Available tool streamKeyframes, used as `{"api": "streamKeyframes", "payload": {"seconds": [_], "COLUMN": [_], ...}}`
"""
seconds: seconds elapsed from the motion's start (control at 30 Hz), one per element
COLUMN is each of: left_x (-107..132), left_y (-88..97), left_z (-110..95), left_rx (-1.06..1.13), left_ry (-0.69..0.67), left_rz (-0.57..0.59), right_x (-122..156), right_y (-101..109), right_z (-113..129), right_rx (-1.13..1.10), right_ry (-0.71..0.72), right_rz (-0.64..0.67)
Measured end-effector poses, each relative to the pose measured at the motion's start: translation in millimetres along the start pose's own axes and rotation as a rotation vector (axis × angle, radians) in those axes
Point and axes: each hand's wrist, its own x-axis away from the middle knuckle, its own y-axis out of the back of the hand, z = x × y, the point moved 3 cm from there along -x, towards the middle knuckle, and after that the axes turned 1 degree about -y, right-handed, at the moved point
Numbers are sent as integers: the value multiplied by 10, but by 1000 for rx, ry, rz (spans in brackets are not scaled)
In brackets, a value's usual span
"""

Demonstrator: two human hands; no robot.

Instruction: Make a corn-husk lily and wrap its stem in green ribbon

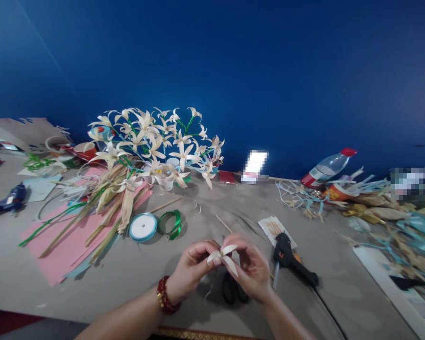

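Note:
Both my hands meet low in the middle of the view, above the grey table [184,226]. My left hand [191,270], with a red bead bracelet on its wrist, pinches a small cream flower [224,256] made of pale strips. My right hand [252,269] closes its fingers on the same flower from the other side. Several petals stick out between the fingertips. Black scissors [233,290] lie on the table just under my hands.
A black glue gun [290,259] lies right of my hands. A ribbon spool [142,227] and green ribbon [172,223] sit ahead. A bunch of finished cream flowers [152,141] rests on pink paper [67,245]. A plastic bottle [327,167] and teal scraps [411,236] lie right, a blue glue gun [7,200] left.

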Motion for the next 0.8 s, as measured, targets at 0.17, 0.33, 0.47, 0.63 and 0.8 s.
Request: {"api": "streamKeyframes", "payload": {"seconds": [0.17,0.33,0.47,0.63,0.8], "left_x": [2,0,0,-1,-8], "left_y": [-6,18,33,20,15], "left_z": [16,81,107,90,82], "left_rx": [27,76,65,59,50], "left_ry": [29,72,49,36,29], "left_rz": [-14,-63,-60,-49,-37], "right_x": [-4,3,-10,-10,-20], "right_y": [15,14,-11,-20,-12], "right_z": [-15,-29,-19,-31,-5], "right_rx": [-12,4,65,82,66], "right_ry": [5,-35,-34,-25,-14], "right_rz": [31,50,47,52,51]}}
